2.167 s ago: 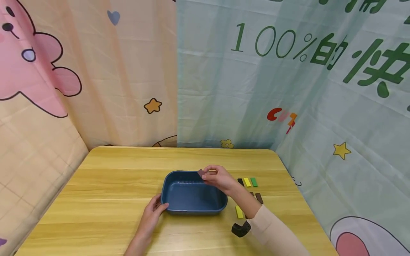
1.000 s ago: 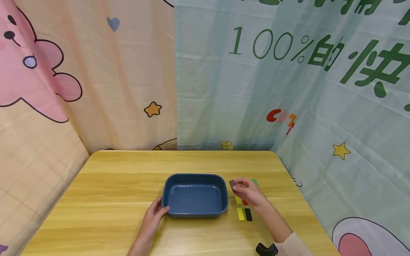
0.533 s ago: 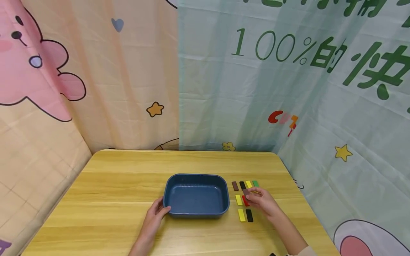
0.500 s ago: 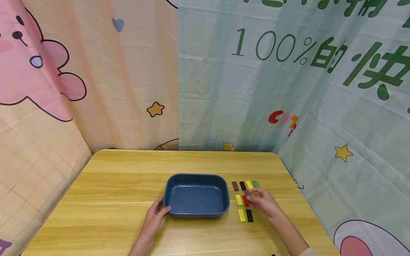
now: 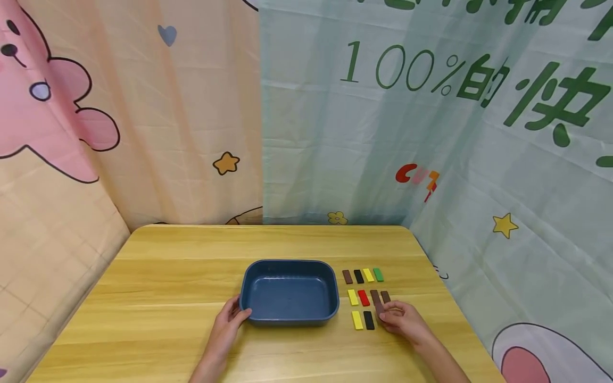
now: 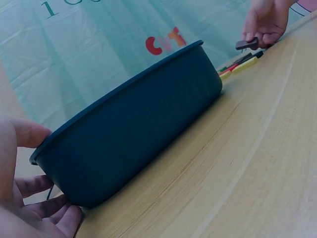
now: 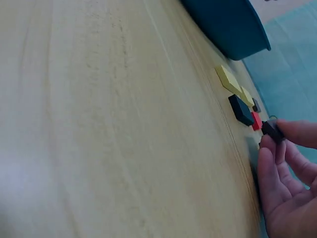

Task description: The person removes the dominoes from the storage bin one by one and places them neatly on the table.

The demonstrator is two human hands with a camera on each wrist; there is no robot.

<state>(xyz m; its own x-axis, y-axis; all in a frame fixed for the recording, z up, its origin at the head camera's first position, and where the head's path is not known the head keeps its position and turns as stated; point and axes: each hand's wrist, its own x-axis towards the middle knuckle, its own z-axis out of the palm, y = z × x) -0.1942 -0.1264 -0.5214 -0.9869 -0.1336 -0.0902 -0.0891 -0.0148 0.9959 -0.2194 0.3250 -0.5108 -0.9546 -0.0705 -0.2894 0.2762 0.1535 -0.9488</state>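
My left hand (image 5: 225, 324) grips the near left corner of a dark blue rectangular basin (image 5: 289, 321), thumb over the rim and fingers against the outer wall. Between thumb and fingertips my right hand (image 5: 404, 323) pinches a small brown rectangular block (image 7: 272, 130). The left wrist view shows this brown block (image 6: 246, 44) raised off the table. Right of the basin lie rows of small flat blocks: brown (image 5: 347, 276), black (image 5: 358, 276), yellow (image 5: 367, 275) and green (image 5: 378, 274) at the back; yellow (image 5: 353, 297), red (image 5: 363, 298) and two brown in the middle; yellow (image 5: 357, 320) and black (image 5: 369, 320) in front.
The wooden table (image 5: 158, 298) reaches back to printed curtains (image 5: 311, 133) behind and at both sides. The basin stands left of the block rows, with nothing seen inside it.
From above the basin's right rim, my right hand has carried the brown block rightward over the rows, then nearer to me, beside the front row. My left hand has stayed on the basin.
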